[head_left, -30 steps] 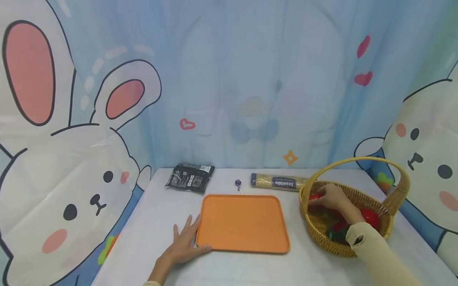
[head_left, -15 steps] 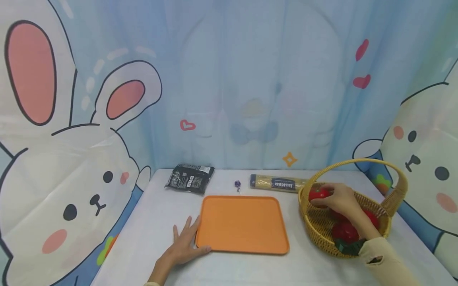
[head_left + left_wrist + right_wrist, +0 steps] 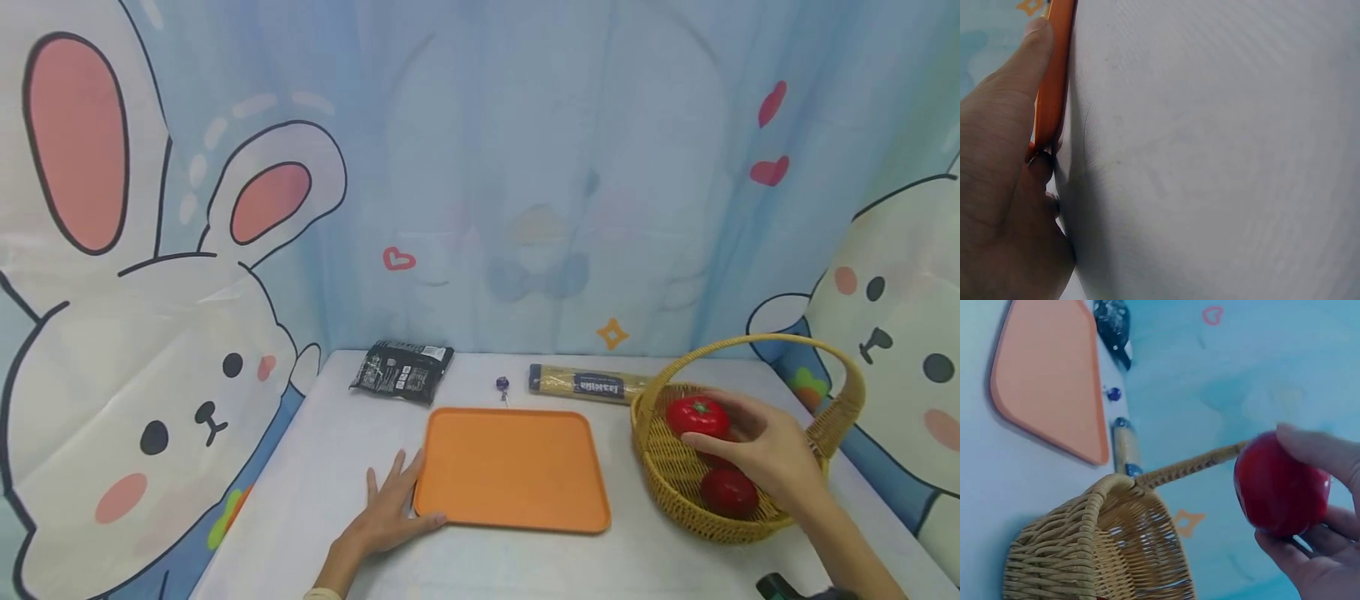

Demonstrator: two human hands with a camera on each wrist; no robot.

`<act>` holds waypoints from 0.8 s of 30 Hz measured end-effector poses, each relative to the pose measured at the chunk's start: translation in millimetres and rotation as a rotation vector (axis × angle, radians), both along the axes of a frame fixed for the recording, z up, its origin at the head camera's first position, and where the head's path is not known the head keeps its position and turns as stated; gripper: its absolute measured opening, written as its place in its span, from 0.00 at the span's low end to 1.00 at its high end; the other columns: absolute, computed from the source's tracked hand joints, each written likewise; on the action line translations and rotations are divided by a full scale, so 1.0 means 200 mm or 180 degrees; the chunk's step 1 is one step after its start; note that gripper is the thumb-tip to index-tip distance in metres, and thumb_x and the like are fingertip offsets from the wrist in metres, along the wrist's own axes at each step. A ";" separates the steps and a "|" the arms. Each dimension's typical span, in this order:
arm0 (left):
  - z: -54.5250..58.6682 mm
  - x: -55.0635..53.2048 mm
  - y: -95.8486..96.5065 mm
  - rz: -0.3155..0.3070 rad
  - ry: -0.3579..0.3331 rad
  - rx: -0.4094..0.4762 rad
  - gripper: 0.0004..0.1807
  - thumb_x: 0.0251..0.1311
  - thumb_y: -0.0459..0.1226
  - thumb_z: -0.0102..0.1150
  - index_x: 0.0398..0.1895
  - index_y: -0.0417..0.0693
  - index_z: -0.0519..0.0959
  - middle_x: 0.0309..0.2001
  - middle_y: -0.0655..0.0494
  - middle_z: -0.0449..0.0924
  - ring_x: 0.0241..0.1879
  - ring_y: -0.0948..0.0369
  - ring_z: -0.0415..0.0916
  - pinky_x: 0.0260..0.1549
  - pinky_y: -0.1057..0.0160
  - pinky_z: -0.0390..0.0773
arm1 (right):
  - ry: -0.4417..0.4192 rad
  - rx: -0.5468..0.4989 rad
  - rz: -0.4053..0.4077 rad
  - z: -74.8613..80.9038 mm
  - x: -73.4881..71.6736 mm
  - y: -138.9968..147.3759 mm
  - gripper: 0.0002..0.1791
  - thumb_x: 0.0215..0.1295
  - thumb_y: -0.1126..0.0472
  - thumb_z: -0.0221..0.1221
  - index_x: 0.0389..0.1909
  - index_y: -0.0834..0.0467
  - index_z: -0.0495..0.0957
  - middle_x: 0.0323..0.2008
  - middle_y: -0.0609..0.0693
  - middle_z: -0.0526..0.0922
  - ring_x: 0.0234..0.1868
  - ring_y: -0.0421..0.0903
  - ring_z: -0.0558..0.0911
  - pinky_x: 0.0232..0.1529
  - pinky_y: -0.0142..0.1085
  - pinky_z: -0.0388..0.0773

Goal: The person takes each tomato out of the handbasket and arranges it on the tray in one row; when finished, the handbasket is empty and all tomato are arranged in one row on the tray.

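My right hand holds a red tomato with a green star-shaped top, pinched between thumb and fingers. It is raised over the yellow wicker basket, inside the arch of the handle. The right wrist view shows the tomato's smooth red side. Another red round fruit lies in the basket, and more red shows partly hidden behind the hand. My left hand rests flat with fingers spread at the left edge of an orange tray. In the left wrist view its thumb lies along the tray's rim.
Behind the tray lie a black packet, a small purple-wrapped lollipop and a long pack of spaghetti. The basket's tall handle arches up at the right. A printed curtain hangs along the back.
My right hand has lifted the tomato up from inside the basket and drawn it slightly right and nearer. The left hand stays at the tray's edge.
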State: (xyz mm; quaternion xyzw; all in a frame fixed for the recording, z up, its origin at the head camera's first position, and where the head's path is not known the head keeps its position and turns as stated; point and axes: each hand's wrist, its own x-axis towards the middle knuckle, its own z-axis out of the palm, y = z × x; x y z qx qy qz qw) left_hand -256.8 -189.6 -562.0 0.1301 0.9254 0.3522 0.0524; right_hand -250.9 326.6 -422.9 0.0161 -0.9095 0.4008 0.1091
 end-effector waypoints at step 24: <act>-0.01 -0.01 0.00 -0.0014 0.0030 -0.0004 0.63 0.61 0.64 0.73 0.89 0.46 0.51 0.87 0.44 0.52 0.87 0.40 0.36 0.75 0.27 0.14 | 0.0688 -0.0491 0.1239 0.17 0.17 -0.51 0.37 0.55 0.65 0.82 0.67 0.63 0.80 0.61 0.60 0.86 0.53 0.30 0.86 0.50 0.26 0.87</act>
